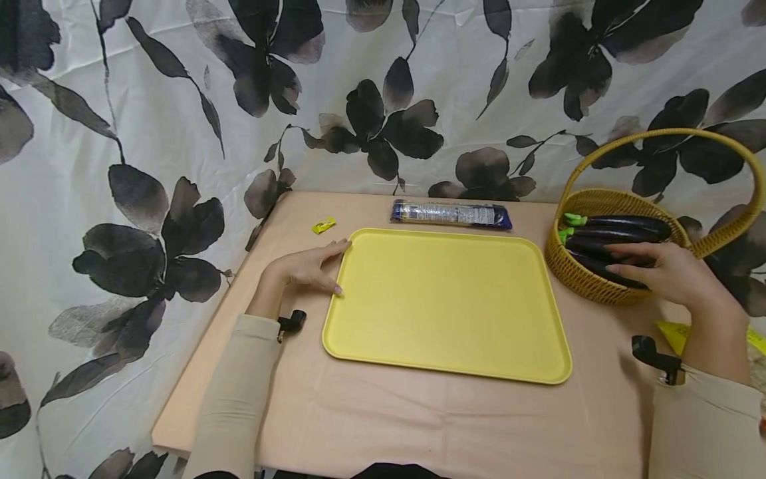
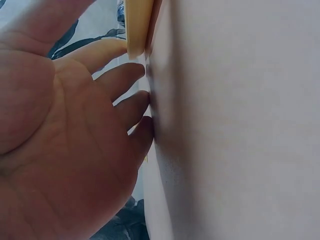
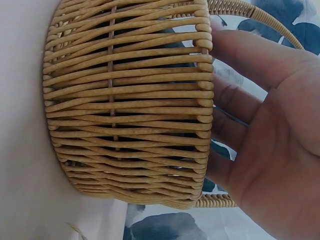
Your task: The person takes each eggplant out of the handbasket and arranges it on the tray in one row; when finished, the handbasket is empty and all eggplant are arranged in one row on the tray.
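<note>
A yellow tray (image 1: 445, 303) lies flat on the table. My left hand (image 1: 305, 267) is at the tray's left edge, its thumb and a finger touching the rim. In the left wrist view the other fingers (image 2: 134, 107) rest on the tabletop below the tray. On the right, my right hand (image 1: 676, 274) reaches over the rim of a wicker basket (image 1: 589, 286), its fingers extended above several dark eggplants (image 1: 622, 223) with green stems. In the right wrist view the basket wall (image 3: 125, 105) hides the fingertips, so contact with an eggplant cannot be made out.
Behind the tray lies a long blue-and-silver packet (image 1: 451, 215). A small yellow wrapper (image 1: 324, 225) is near the tray's far left corner. The basket's tall handle (image 1: 664, 135) arches over it. Something yellow (image 1: 675, 334) sits partly behind my right wrist. A floral curtain (image 1: 383, 80) hangs behind the table.
</note>
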`<action>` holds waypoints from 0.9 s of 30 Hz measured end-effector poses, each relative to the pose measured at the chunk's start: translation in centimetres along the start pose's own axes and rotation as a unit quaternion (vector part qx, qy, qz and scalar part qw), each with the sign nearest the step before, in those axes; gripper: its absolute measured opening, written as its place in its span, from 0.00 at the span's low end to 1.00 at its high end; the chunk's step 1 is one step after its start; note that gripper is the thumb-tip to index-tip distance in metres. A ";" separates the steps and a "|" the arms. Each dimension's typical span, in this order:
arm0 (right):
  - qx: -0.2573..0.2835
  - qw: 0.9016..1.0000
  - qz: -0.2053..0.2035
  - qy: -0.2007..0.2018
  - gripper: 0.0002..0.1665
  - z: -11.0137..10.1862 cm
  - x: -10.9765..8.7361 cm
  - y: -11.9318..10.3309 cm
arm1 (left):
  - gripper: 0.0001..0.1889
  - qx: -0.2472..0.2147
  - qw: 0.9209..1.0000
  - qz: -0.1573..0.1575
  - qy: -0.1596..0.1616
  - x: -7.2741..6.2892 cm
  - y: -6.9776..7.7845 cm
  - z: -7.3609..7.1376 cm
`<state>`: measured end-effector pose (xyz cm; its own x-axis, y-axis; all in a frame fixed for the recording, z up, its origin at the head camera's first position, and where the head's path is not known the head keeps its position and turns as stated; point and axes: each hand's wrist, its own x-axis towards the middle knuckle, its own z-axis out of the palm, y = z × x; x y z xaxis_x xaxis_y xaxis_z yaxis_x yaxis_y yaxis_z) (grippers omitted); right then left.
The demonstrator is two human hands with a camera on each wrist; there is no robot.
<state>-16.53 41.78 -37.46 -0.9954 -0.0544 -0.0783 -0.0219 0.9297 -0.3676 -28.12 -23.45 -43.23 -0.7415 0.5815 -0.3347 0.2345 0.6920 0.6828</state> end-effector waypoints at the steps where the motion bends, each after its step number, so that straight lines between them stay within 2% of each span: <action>1: 0.000 1.000 0.005 -0.003 0.36 -0.1 0.0 0.0 | 0.68 0.000 1.000 -0.001 0.000 0.0 0.0 0.0; 8: -0.009 0.999 0.023 -0.020 0.38 -0.2 -0.1 -0.1 | 0.68 0.007 1.000 -0.007 0.001 0.0 0.2 0.1; 18: -0.011 0.998 -0.011 -0.062 0.31 -0.3 0.3 -0.2 | 0.68 0.004 1.000 -0.016 0.000 -0.1 0.5 -0.1; 27: 0.002 0.997 -0.013 -0.074 0.27 -0.3 0.4 -0.4 | 0.67 0.001 1.000 -0.019 -0.001 -0.1 0.6 -0.2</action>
<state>-16.92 41.50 -37.06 -0.9700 -0.1314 -0.2048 -0.0464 0.9261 -0.3743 -28.04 -23.13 -42.66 -0.7489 0.5560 -0.3607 0.2074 0.7135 0.6692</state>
